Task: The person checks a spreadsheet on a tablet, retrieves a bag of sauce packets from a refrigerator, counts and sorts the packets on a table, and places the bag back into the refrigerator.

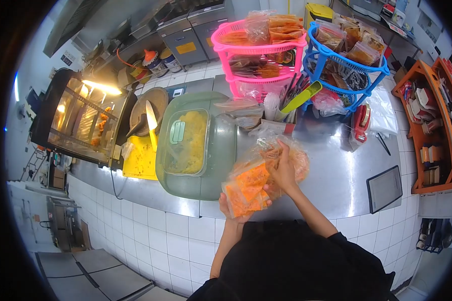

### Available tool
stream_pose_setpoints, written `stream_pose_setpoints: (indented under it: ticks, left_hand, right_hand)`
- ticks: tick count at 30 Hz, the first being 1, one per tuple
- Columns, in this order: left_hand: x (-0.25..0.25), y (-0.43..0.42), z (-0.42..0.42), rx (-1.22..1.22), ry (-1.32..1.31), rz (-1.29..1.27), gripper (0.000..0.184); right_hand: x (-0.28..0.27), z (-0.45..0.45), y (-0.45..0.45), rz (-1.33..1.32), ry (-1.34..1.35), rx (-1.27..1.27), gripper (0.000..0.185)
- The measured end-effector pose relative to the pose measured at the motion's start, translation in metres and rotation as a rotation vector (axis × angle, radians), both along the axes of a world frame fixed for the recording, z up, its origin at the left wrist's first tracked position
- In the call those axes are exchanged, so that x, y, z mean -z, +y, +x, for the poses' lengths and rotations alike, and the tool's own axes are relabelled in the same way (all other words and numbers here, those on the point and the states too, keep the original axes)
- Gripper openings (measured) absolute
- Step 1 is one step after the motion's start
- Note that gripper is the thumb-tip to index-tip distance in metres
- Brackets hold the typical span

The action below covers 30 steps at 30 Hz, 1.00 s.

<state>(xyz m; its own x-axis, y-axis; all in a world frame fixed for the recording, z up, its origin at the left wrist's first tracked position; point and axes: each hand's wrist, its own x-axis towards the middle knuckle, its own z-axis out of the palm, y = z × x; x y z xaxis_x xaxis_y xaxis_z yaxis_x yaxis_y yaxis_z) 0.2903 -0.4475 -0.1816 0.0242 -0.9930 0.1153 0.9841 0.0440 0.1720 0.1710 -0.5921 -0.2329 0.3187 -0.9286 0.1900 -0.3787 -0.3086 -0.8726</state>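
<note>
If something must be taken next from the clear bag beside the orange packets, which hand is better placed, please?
Probably the right hand: it is at the clear bag, though I cannot tell whether its fingers are inside. The left hand is occupied, holding the orange packets.

I look with care, but no word or no. can be read from my place. On the steel unit (178, 37) at the back is one yellow label (186, 48); its print is too small for me. On the wall at left hangs a white sheet (68, 57) w/ dark marks, also not readable. The tub (172, 62) beside the steel unit has blue-and-white side, any txt there is blurred. On the orange packets (247, 186) I hold, I also cannot read any brand, qty or date
</note>
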Motion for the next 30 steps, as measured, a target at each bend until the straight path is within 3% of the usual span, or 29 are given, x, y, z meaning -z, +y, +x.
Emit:
stream_pose_setpoints:
  ticks: [8,11,14,17,20,23,26,30]
  left_hand:
    - [0.001,-0.009,-0.007,0.050,0.110,-0.128,0.085]
    - [-0.005,-0.015,-0.011,0.073,0.079,-0.066,0.076]
    - [-0.001,-0.024,-0.017,0.065,-0.004,-0.052,0.073]
    - [-0.004,-0.028,-0.026,0.019,-0.160,0.047,0.071]
    - [0.010,-0.028,-0.035,-0.095,-0.348,0.199,0.075]
    - [0.032,-0.023,-0.034,-0.007,-0.412,0.131,0.082]
    - [0.024,-0.021,-0.042,-0.040,-0.332,0.149,0.087]
    - [0.013,-0.019,-0.033,-0.117,-0.366,0.166,0.076]
  right_hand:
    - [-0.078,-0.082,-0.006,0.110,-0.054,-0.049,0.052]
    - [-0.117,-0.097,-0.004,0.266,-0.323,-0.020,0.042]
    - [-0.143,-0.097,0.006,0.253,-0.300,-0.020,0.035]
    - [-0.164,-0.082,0.022,0.197,-0.032,-0.062,0.036]
    - [-0.165,-0.047,0.041,0.118,-0.089,-0.169,0.040]
    - [-0.126,-0.025,0.053,0.226,-0.104,-0.322,0.045]
    - [-0.123,-0.016,0.060,0.277,-0.048,-0.411,0.050]
    - [-0.123,-0.020,0.053,0.170,-0.076,-0.525,0.057]
